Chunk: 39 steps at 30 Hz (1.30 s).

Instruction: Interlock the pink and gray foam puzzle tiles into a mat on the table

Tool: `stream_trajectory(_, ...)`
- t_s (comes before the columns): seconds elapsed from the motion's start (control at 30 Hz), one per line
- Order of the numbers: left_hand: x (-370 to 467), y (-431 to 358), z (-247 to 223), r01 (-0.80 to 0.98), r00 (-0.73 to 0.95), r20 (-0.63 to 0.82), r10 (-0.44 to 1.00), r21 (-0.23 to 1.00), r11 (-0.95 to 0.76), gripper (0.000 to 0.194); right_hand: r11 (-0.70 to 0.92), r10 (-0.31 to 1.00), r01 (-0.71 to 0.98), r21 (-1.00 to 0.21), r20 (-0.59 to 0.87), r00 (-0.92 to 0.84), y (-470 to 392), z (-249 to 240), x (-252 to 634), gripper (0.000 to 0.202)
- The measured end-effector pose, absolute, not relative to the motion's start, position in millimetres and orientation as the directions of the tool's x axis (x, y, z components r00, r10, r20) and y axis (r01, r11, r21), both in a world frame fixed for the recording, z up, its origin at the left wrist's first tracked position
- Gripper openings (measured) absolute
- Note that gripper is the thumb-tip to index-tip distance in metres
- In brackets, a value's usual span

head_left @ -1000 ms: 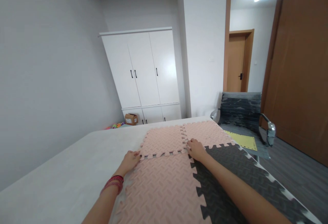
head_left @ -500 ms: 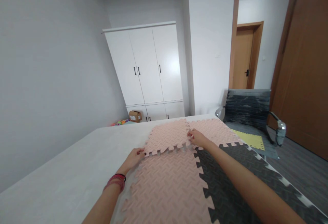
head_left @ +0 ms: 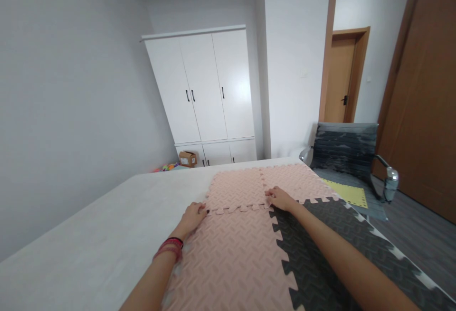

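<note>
Far-left pink mat (head_left: pixel 235 188) between left hand (head_left: pixel 192 217) and right hand (head_left: pixel 281 199), fingers at near corners; can't tell if pinching.

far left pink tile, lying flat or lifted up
Looks flat: the far left pink tile lies level, its toothed edge meeting the near pink tile.

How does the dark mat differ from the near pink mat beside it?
The dark mat is charcoal; the near pink mat is pale. The dark mat runs along the right edge of the white table; the near pink mat lies further left. Both have jigsaw teeth.
</note>
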<state>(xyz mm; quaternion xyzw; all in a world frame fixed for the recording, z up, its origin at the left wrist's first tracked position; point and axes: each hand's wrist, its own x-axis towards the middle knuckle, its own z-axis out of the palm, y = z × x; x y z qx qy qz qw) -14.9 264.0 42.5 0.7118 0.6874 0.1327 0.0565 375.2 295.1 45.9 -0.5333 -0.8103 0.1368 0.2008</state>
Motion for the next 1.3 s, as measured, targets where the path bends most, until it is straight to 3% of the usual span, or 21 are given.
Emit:
stream_trajectory(0.17, -11.7, 260.6, 40.7, 0.983, -0.012, 0.11, 0.994, 0.184, -0.009, 0.032, 0.394, 0.91, 0.871, -0.293, 0.255, -0.326, 280.5, 36.0, 369.1, 0.044)
stream_trajectory(0.37, 13.8, 247.1, 55.2, 0.999, 0.008, 0.17, 0.985, 0.04, -0.015, 0.031, 0.414, 0.885, 0.903, -0.111, 0.279, -0.372, 269.4, 35.5, 365.1, 0.038)
stream_trajectory(0.57, 52.6, 231.2, 69.7, 0.977, 0.211, 0.119, 0.97, -0.038, -0.207, 0.054, 0.375, 0.879, 0.927, -0.033, 0.33, -0.344, 263.6, 33.4, 361.2, 0.035)
stream_trajectory(0.73, 75.5, 222.8, 63.1, 0.977, 0.196, 0.063, 0.979, -0.094, -0.19, 0.056, 0.378, 0.846, 0.926, 0.023, 0.397, -0.355, 258.8, 31.2, 355.5, 0.033)
stream_trajectory(0.93, 85.9, 217.7, 60.6, 0.972, 0.201, 0.087, 0.976, -0.142, -0.188, 0.047, 0.46, 0.821, 0.887, 0.043, 0.36, -0.443, 256.6, 33.7, 352.6, 0.029)
stream_trajectory(1.3, 94.9, 206.6, 47.0, 0.97, 0.184, 0.173, 0.968, -0.194, -0.15, 0.054, 0.452, 0.858, 0.892, -0.019, 0.283, -0.428, 252.7, 43.4, 353.8, 0.029)
